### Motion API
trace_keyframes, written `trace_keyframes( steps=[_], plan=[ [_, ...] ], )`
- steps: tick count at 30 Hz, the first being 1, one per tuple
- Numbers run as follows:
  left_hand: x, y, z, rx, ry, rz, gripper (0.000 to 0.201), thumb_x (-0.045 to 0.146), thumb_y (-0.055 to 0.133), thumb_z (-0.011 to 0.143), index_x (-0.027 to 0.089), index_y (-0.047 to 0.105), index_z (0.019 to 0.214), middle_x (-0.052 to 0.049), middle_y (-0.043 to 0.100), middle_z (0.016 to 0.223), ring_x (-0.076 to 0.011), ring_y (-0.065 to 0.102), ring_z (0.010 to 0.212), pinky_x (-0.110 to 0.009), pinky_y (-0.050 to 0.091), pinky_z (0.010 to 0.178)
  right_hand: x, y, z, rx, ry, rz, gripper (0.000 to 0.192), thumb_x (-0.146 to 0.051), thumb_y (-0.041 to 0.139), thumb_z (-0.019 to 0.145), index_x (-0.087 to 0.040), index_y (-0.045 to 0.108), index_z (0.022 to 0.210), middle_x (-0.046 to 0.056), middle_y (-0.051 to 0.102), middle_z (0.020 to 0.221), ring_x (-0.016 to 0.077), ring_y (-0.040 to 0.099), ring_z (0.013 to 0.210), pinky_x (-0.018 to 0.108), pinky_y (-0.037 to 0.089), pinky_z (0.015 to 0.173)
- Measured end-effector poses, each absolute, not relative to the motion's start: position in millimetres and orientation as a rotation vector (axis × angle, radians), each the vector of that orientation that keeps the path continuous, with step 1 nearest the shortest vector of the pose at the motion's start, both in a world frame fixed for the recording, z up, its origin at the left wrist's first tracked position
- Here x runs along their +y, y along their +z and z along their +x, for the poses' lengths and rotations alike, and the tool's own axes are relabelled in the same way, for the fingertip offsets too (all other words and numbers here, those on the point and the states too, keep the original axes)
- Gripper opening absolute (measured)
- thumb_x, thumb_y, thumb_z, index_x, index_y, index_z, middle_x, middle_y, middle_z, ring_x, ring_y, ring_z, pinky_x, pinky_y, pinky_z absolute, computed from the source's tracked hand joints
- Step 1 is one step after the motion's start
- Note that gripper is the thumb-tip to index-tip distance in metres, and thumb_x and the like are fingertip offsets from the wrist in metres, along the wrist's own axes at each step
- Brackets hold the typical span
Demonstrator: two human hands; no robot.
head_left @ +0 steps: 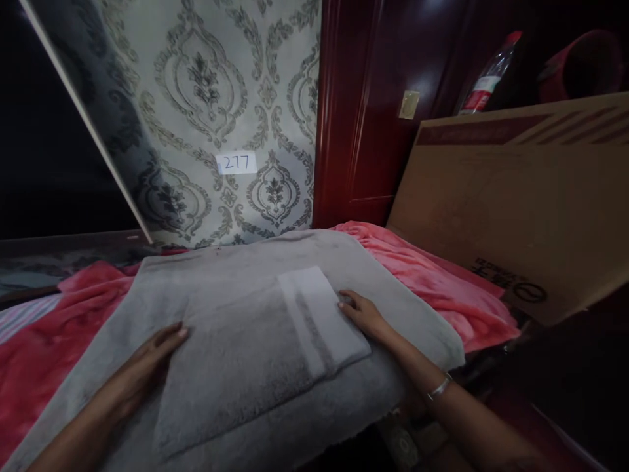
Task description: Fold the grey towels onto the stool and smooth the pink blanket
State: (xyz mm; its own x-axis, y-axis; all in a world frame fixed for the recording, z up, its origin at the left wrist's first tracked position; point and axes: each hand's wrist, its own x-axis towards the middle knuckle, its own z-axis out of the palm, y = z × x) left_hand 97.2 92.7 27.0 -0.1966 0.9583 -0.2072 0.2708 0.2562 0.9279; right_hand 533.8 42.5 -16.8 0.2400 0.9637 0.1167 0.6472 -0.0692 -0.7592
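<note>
your left hand (147,367) lay flat, fingers spread, on the left edge of the folded grey towel (246,347), holding nothing. your right hand (363,314) rested open against the towel's right side, fingertips touching its pale banded end; a bracelet (439,388) sat on that wrist. the folded towel lay on a larger grey towel (393,295) spread over a pink blanket (432,275). a cardboard box (515,196) leaned just beside the blanket, possibly touching it in the dim light. a label reading 277 (236,162) was stuck on the patterned wall.
</note>
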Motion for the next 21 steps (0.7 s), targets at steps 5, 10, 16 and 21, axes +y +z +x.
trace_keyframes(
  steps=[5, 10, 16, 21],
  plan=[
    [112, 23, 100, 1.635, 1.024, 1.172, 0.088, 0.058, 0.078, 0.068, 0.031, 0.049, 0.146, -0.014, 0.042, 0.157, -0.0338, 0.047, 0.140, -0.044, 0.048, 0.108, 70, -10, 525, -1.364, 0.718, -1.830, 0.061, -0.042, 0.064, 0.083, -0.015, 0.058, 0.138, 0.011, 0.070, 0.105, 0.0253, 0.065, 0.096, 0.037, 0.050, 0.088],
    [120, 19, 107, 1.542, 1.068, 1.315, 0.094, 0.051, 0.078, 0.066, 0.032, 0.044, 0.151, -0.008, 0.047, 0.154, -0.0348, 0.050, 0.137, -0.047, 0.045, 0.112, 89, -10, 515, -1.322, 0.870, -1.632, 0.084, -0.033, 0.067, 0.075, -0.014, 0.039, 0.152, 0.011, 0.066, 0.123, 0.0246, 0.064, 0.106, 0.040, 0.050, 0.095],
    [104, 63, 115, 1.463, 1.216, 1.502, 0.080, 0.048, 0.080, 0.059, 0.033, 0.062, 0.136, 0.001, 0.053, 0.151, -0.0325, 0.037, 0.146, -0.044, 0.032, 0.121, 80, 25, 511, -1.389, 0.775, -1.355, 0.079, -0.028, 0.065, 0.072, -0.024, 0.047, 0.149, 0.007, 0.050, 0.150, 0.0271, 0.048, 0.135, 0.048, 0.034, 0.115],
    [104, 120, 109, 1.406, 1.247, 1.455, 0.080, 0.048, 0.081, 0.063, 0.042, 0.056, 0.139, 0.004, 0.053, 0.150, -0.0310, 0.058, 0.129, -0.042, 0.053, 0.103, 71, 78, 521, -1.370, 0.689, -1.262, 0.075, -0.034, 0.067, 0.076, -0.024, 0.050, 0.148, 0.006, 0.051, 0.149, 0.0280, 0.048, 0.134, 0.046, 0.034, 0.114]
  ],
)
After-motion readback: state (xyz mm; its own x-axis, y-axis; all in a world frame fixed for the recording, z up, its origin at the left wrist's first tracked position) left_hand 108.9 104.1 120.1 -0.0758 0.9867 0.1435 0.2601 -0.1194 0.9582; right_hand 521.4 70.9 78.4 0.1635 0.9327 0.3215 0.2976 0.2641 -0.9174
